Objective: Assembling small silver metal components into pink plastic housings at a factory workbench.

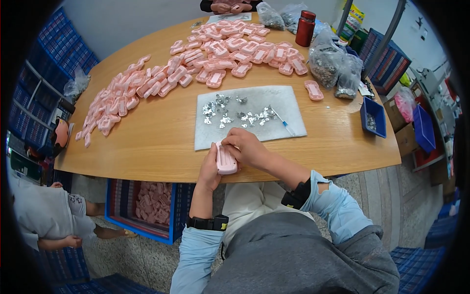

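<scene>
A pink plastic casing (226, 162) with a recessed compartment is held up near the table's front edge. Around its left side my left hand (210, 168) is closed. The fingers of my right hand (243, 145) are pinched together at the casing's far end; whatever they hold there is too small to make out. Just beyond my hands lies a white foam mat (210, 138). Small shiny metal pieces (252, 118) are scattered over it in loose clusters, and a thin tool with a blue end (288, 128) rests on its right part.
Pink casings (215, 61) are heaped across the table's far and left parts. At the right are bags of small parts (327, 61), a red flask (305, 28) and a blue bin (373, 117). A blue crate (174, 210) of casings stands below. Other people are at left and far side.
</scene>
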Action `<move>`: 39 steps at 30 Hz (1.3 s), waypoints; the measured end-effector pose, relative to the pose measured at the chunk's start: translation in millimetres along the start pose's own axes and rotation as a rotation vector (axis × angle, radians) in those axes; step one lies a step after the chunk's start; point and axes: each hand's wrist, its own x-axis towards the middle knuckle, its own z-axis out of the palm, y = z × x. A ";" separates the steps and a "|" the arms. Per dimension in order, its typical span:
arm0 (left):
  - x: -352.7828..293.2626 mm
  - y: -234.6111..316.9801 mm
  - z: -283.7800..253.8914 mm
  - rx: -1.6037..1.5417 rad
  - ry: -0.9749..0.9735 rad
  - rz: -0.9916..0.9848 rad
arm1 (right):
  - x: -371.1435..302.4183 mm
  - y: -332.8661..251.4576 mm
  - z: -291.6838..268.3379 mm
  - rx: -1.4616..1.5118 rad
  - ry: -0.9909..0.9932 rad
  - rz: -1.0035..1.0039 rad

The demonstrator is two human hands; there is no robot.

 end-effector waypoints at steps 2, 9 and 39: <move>1.5 0.6 1.5 -0.008 0.018 -0.005 | -1.1 -3.3 -2.1 -0.007 0.015 -0.008; 5.5 -1.7 -5.8 -0.055 0.010 0.008 | -6.8 -3.9 -6.5 0.073 0.007 0.004; 6.5 -14.2 -2.0 0.169 0.167 0.144 | 0.6 0.0 -12.0 -0.188 -0.138 -0.041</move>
